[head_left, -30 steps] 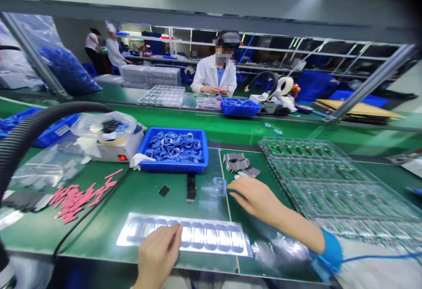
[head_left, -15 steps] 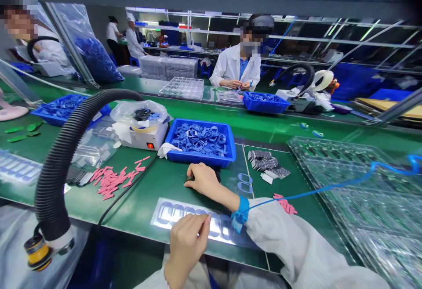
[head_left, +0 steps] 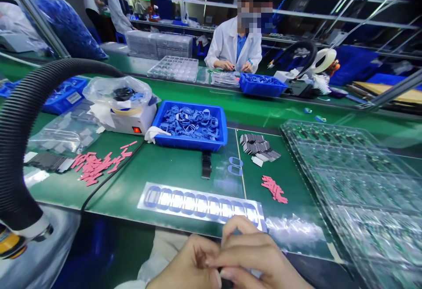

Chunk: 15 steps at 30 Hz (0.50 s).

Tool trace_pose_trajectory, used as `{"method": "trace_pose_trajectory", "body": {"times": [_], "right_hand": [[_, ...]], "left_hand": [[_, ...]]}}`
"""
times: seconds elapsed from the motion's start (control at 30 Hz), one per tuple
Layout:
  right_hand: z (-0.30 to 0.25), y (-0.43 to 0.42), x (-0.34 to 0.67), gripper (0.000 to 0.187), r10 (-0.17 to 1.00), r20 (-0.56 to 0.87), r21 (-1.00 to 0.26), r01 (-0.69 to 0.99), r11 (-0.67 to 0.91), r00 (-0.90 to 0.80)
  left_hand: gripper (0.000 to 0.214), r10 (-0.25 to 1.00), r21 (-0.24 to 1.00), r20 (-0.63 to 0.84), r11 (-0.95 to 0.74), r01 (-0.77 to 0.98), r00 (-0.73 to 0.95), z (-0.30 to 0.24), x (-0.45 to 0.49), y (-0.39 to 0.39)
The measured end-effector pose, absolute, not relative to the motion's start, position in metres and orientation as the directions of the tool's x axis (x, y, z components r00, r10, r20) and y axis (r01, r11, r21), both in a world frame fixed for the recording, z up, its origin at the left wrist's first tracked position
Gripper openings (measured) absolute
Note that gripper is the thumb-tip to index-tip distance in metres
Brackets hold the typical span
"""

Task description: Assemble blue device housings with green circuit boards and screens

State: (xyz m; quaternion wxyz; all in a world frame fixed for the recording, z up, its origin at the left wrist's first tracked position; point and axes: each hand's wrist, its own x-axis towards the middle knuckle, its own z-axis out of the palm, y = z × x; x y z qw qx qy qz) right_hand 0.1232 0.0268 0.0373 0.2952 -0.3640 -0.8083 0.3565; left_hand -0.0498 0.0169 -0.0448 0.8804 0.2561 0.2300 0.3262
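Note:
My left hand (head_left: pixel 184 265) and my right hand (head_left: pixel 255 258) meet at the bottom edge, below the table's front edge, fingertips pinched together on something small that I cannot make out. Just beyond them a shiny strip (head_left: pixel 201 203) with a row of blue oval rings lies on the green mat. Farther back stands a blue bin (head_left: pixel 191 126) full of blue ring parts, with a short black strip (head_left: pixel 206 164) in front of it. A small pile of pink tabs (head_left: pixel 274 189) lies right of the strip.
A black corrugated hose (head_left: pixel 20 139) arcs over the left side. More pink tabs (head_left: pixel 95 164), a white device (head_left: pixel 127 120) under a plastic bag, a stack of dark flat pieces (head_left: pixel 259 145) and clear trays (head_left: pixel 356 179) at right. A person in a white coat (head_left: pixel 235 43) works opposite.
My right hand left the spot near the blue bin and came back to meet my left hand, which lifted off the shiny strip. The view tilted down.

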Motion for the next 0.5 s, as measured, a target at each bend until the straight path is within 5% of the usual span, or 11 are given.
{"method": "trace_pose_trajectory", "body": {"times": [0.1,0.2,0.3,0.5], "right_hand": [[0.027,0.01,0.136,0.021,0.823,0.421,-0.735,0.387,0.556,-0.382],[0.025,-0.005,0.147,0.014,0.794,0.576,-0.598,0.564,0.57,-0.191],[0.028,-0.014,0.155,0.015,0.784,0.596,-0.515,0.667,0.539,-0.174],[0.027,-0.019,0.165,0.017,0.818,0.558,-0.567,0.656,0.499,-0.14]], "left_hand": [[0.036,0.616,0.567,-0.157,0.696,-0.44,0.772,-0.042,-0.034,0.016],[0.032,0.666,0.554,-0.165,0.673,-0.491,0.727,-0.03,-0.02,0.014],[0.03,0.702,0.582,-0.209,0.649,-0.49,0.681,-0.017,-0.011,0.009],[0.027,0.715,0.623,-0.199,0.62,-0.477,0.67,-0.007,-0.003,0.004]]}}
